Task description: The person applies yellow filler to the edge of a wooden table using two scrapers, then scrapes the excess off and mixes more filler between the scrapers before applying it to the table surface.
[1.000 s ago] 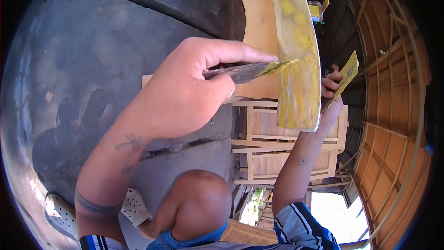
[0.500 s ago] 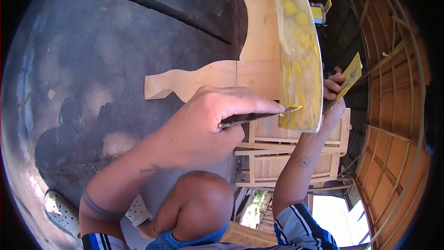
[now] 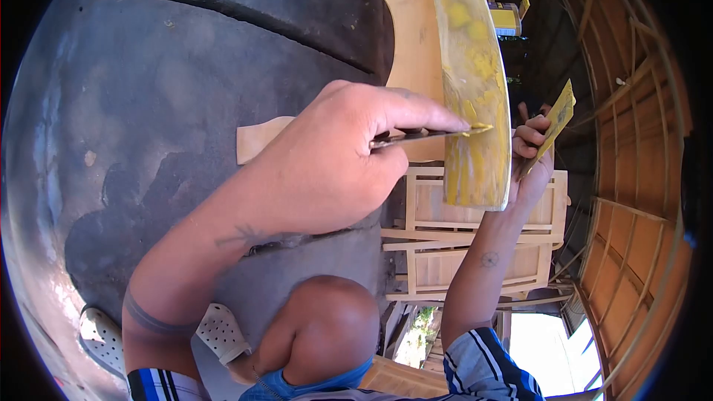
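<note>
My left hand (image 3: pixel 327 148) is closed on a thin putty knife (image 3: pixel 427 137), its index finger stretched along the blade. Yellow putty sits on the knife's tip, which is at the curved wooden board (image 3: pixel 475 171). Yellow smears and patches cover the board's face. Behind the board's far edge, my right hand (image 3: pixel 531 139) grips a flat plate coated in yellow (image 3: pixel 558 120); part of that hand is hidden by the board and plate. A shaped wooden leg (image 3: pixel 256 139) is joined to this furniture, partly hidden behind my left hand.
Slatted wooden panels (image 3: pixel 475 267) stand beyond the board's lower end. A yellow-and-blue can (image 3: pixel 506 19) is behind its upper part. Grey concrete floor (image 3: pixel 186 89) with a long dark crack (image 3: pixel 245 11) spreads at left. My bent knee (image 3: pixel 330 319) is below; a wood-framed wall (image 3: pixel 631 178) rises at right.
My left hand and the putty knife have moved up along the board, now covering more of the wooden leg. The right hand still holds the coated plate, barely shifted.
</note>
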`<state>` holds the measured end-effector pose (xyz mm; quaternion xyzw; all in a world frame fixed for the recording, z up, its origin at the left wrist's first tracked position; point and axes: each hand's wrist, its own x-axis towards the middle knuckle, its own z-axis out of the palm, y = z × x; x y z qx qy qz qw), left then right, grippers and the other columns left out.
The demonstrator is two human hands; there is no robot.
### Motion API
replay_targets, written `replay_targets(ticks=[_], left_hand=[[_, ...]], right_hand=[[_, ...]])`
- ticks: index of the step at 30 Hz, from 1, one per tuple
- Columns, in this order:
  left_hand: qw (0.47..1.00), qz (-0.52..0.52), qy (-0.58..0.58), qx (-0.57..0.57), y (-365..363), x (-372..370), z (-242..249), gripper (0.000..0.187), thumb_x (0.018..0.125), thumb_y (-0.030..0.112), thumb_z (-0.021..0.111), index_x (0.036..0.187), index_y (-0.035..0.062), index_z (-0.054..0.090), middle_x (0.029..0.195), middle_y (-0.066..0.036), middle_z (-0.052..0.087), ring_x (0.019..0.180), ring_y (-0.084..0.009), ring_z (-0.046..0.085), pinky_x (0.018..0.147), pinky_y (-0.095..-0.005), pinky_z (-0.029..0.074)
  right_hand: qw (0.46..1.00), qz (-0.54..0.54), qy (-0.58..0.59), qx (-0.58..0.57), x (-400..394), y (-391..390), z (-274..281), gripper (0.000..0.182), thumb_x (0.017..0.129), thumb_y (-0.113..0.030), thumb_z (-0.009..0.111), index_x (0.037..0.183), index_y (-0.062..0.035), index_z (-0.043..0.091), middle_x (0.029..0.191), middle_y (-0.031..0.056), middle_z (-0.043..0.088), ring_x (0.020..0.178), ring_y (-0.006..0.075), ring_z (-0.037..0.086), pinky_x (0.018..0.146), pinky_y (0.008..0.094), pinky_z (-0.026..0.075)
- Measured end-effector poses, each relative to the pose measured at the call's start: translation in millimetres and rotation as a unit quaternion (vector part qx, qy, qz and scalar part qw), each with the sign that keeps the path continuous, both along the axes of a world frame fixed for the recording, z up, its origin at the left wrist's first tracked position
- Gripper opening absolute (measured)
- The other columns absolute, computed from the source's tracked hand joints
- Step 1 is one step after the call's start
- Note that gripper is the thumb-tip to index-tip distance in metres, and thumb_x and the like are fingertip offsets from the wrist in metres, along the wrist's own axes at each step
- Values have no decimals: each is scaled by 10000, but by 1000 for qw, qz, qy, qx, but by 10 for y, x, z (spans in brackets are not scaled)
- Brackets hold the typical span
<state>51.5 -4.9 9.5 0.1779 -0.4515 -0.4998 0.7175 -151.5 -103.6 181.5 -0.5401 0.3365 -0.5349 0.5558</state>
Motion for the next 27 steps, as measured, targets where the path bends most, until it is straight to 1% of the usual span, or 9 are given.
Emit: replay_targets(ticks=[3, 6, 9, 11, 15, 16, 19, 24, 27], left_hand=[[997, 3, -8, -74, 393, -51, 3, 566, 625, -137, 363, 1105, -6, 632, 1065, -149, 655, 986, -183, 635, 873, -269, 471], [995, -23, 9, -97, 444, -9, -55, 554, 637, -141, 377, 1114, -7, 627, 1072, -143, 654, 944, -191, 650, 837, -273, 495], [995, -27, 49, 78, 63, 178, 9, 538, 661, -147, 385, 1118, 1, 626, 1075, -139, 654, 932, -208, 655, 838, -279, 502], [993, -51, 46, 91, -104, 166, 12, 521, 682, -145, 385, 1120, 0, 627, 1076, -135, 654, 958, -207, 645, 867, -286, 490], [1000, 5, 0, -28, 136, -6, -53, 506, 714, -135, 371, 1137, -6, 617, 1089, -123, 652, 1039, -193, 607, 935, -293, 447], [997, -75, 33, 6, 242, 8, -74, 505, 710, -133, 383, 1144, -10, 611, 1110, -122, 646, 1101, -205, 575, 974, -307, 418], [994, -10, 76, 73, 241, -72, -130, 523, 697, -144, 389, 1155, -11, 603, 1155, -130, 624, 1133, -223, 560, 992, -315, 404], [989, 141, 41, -2, 205, -452, -100, 615, 644, -202, 385, 1209, -23, 549, 1218, -176, 568, 1146, -321, 543, 997, -349, 406], [980, 197, 20, -30, 430, -643, -47, 661, 609, -213, 404, 1226, -19, 536, 1214, -190, 564, 1138, -329, 550, 979, -369, 423]], right_hand=[[1000, -7, -3, 1, 34, 37, -29, 190, 954, -57, 442, 1103, 52, 490, 956, 92, 581, 708, 88, 548, 510, 153, 516], [1000, -17, -5, -1, 59, 41, -57, 190, 954, -60, 448, 1098, 55, 493, 956, 87, 577, 693, 84, 539, 507, 151, 512], [1000, -31, 2, -1, 33, 19, -18, 184, 954, -62, 452, 1086, 57, 500, 953, 83, 574, 687, 81, 536, 504, 150, 510], [1000, -30, 4, 1, 28, 11, -17, 180, 954, -63, 454, 1078, 56, 504, 948, 81, 572, 688, 80, 537, 501, 150, 510], [1000, -17, -2, 1, 33, 22, -31, 177, 955, -67, 452, 1073, 55, 505, 940, 80, 569, 694, 80, 541, 500, 149, 514], [1000, -17, -3, 0, 36, 26, -37, 177, 956, -68, 451, 1072, 55, 505, 938, 80, 569, 695, 80, 542, 500, 149, 515], [1000, -14, 5, -1, 53, 33, -32, 184, 959, -72, 446, 1083, 53, 498, 941, 80, 569, 694, 82, 542, 503, 149, 519], [1000, -12, -1, 3, 83, 73, -59, 190, 959, -74, 444, 1090, 54, 492, 949, 82, 574, 702, 87, 544, 502, 151, 516], [1000, -16, -3, 5, 49, 74, -61, 189, 957, -71, 442, 1091, 54, 489, 954, 86, 576, 707, 89, 545, 505, 151, 517]])
